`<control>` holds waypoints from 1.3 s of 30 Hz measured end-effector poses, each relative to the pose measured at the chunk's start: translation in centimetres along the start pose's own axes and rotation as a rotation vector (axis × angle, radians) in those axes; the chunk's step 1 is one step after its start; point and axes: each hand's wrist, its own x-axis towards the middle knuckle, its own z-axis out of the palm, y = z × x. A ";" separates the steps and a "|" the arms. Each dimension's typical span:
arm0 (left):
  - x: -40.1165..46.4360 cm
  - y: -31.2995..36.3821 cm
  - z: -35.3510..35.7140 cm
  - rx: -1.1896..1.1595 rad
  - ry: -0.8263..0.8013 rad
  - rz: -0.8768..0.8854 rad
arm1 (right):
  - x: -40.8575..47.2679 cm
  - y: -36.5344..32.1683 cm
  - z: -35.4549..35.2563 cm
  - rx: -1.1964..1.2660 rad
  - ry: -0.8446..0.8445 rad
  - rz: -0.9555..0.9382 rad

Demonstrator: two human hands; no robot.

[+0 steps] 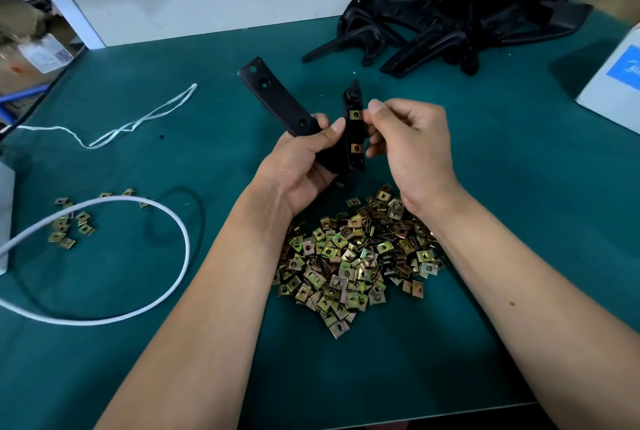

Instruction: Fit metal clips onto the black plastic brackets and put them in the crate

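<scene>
Both hands (pixel 349 152) on bracket (pixel 351 138) w/ clips (pixel 356 114)

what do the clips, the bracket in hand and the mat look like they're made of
Clips: probably plated steel; thin stamped squares with a yellowish, iridescent metallic sheen.
Bracket: looks like moulded plastic; matte black, smooth, with formed holes and little glare.
Mat: likely rubber or vinyl; flat, uniform teal surface with a dull finish, though the exact material cannot be told.
</scene>
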 end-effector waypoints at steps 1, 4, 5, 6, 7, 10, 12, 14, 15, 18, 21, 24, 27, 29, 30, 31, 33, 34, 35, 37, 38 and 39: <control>0.0 0.0 0.1 0.025 0.005 0.002 | 0.1 0.0 -0.1 0.000 0.005 0.015; 0.0 -0.1 0.8 0.161 0.103 0.069 | 0.1 -0.2 0.0 -0.059 -0.023 0.060; 0.0 -0.1 1.3 0.230 0.156 0.104 | -0.1 -0.5 -0.2 -0.075 -0.031 0.082; -0.1 0.0 1.8 0.283 0.205 0.138 | -0.3 -0.7 -0.1 -0.091 -0.032 0.107; -0.1 -0.1 2.9 0.313 0.221 0.164 | -0.4 -1.1 -0.7 -0.101 -0.003 0.129; 0.0 -0.9 7.5 0.292 0.157 0.230 | -0.6 -2.5 -3.4 -0.091 0.103 0.158; 0.2 -2.3 12.2 0.257 0.082 0.259 | -0.9 -3.5 -7.2 -0.080 0.179 0.134; 0.1 -4.3 17.1 0.265 0.005 0.285 | -1.5 -4.4 -12.0 -0.112 0.291 0.116; -0.2 -5.8 20.1 0.289 -0.059 0.279 | -2.2 -4.9 -15.1 -0.134 0.372 0.099; -1.8 -10.4 27.7 0.369 -0.266 0.221 | -5.2 -6.2 -24.1 -0.153 0.516 0.064; -3.7 -14.6 33.6 0.444 -0.407 0.143 | -10.2 -6.9 -32.5 -0.200 0.649 0.080; -5.7 -18.3 38.3 0.531 -0.504 0.137 | -16.4 -6.2 -40.1 -0.269 0.829 0.150; -8.4 -22.7 41.7 0.649 -0.647 0.126 | -22.8 -4.2 -45.7 -0.277 0.976 0.291; -9.5 -25.5 42.4 0.792 -0.725 0.080 | -25.9 -2.1 -47.7 -0.284 1.017 0.411; -10.1 -27.0 42.4 0.888 -0.751 0.038 | -27.3 -1.1 -48.5 -0.306 1.024 0.486; -10.2 -28.2 42.1 0.985 -0.755 -0.012 | -28.1 0.1 -49.0 -0.345 1.017 0.566; -10.3 -30.4 40.8 1.167 -0.752 -0.129 | -29.6 2.5 -49.8 -0.539 0.968 0.752; -10.3 -31.2 40.0 1.242 -0.756 -0.183 | -29.9 3.4 -50.0 -0.682 0.922 0.841; -10.4 -31.9 39.3 1.302 -0.769 -0.220 | -30.1 3.9 -50.1 -0.809 0.877 0.912; -10.5 -32.6 38.1 1.389 -0.806 -0.229 | -30.1 4.6 -49.9 -0.921 0.794 0.992; -10.6 -32.6 37.9 1.417 -0.827 -0.205 | -29.9 4.7 -49.8 -0.933 0.775 1.016; -10.6 -32.5 38.1 1.435 -0.842 -0.163 | -29.7 4.8 -49.8 -0.943 0.777 1.032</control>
